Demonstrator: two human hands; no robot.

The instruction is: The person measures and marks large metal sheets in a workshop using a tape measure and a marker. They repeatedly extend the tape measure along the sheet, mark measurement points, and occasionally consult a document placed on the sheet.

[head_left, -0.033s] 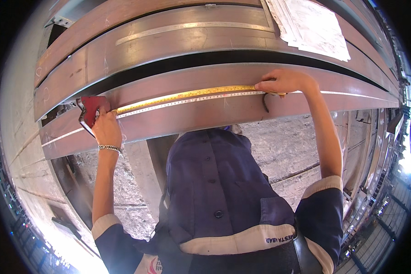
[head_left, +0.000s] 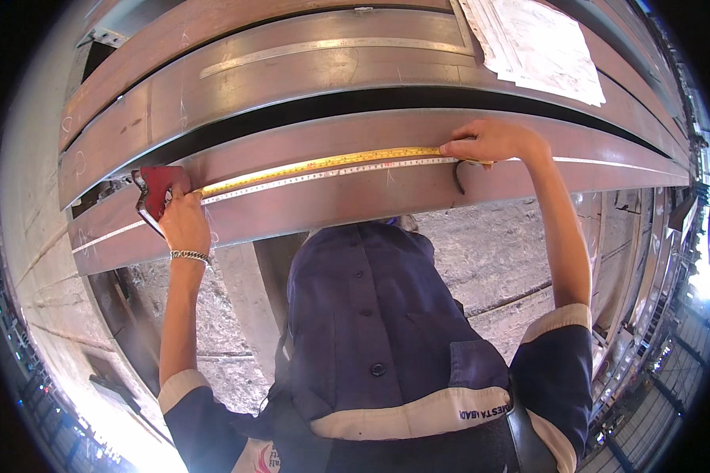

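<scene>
A yellow tape measure blade [head_left: 315,164] stretches along the near steel beam [head_left: 292,213]. My left hand [head_left: 184,221] is closed round its red case [head_left: 162,183] at the left. At the blade's right end, my right hand [head_left: 493,142] pinches it between thumb and fingers, over the beam. Just below the yellow blade, a white measuring tape [head_left: 260,184] lies along the beam and runs on past both hands. A short dark curved piece [head_left: 459,178] shows under my right hand; its kind is unclear.
Behind the near beam, across a dark gap, lies another steel beam [head_left: 292,71] bearing a steel square [head_left: 339,44]. White paper sheets [head_left: 536,47] rest at the back right. Rough concrete floor [head_left: 497,244] shows below the beam's near edge.
</scene>
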